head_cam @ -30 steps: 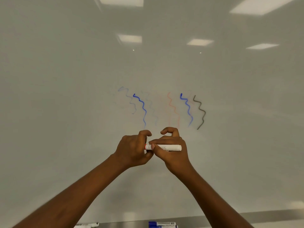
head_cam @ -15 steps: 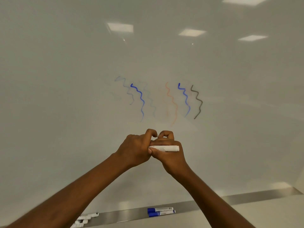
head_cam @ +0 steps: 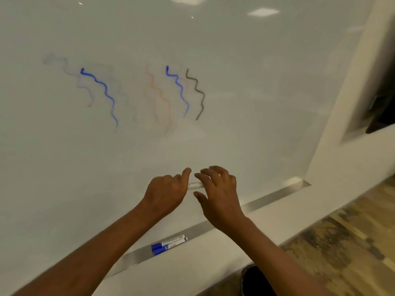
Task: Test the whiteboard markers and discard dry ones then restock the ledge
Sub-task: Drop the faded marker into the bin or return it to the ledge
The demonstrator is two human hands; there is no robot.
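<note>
Whiteboard (head_cam: 235, 103) ahead: my left hand (head_cam: 165, 194) grips the marker (head_cam: 195, 185) by its end, likely light, stiff, slick; right hand (head_cam: 220, 195) curves round its barrel, grip unclear.

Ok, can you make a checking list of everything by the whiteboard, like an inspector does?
Surface: whiteboard, with wavy test lines in blue, orange, black and faint grey.
Job's things: one white marker held level between both hands; two blue-capped markers lying side by side on the metal ledge.
Clutter: nothing seen.
Hands: left hand grips the marker's left end; right hand has loose, spread fingers round the other end, contact unclear.
Cables: nothing seen.
Surroundings: wooden floor to the right; a dark round thing at the bottom edge, too cut off to name.
</note>
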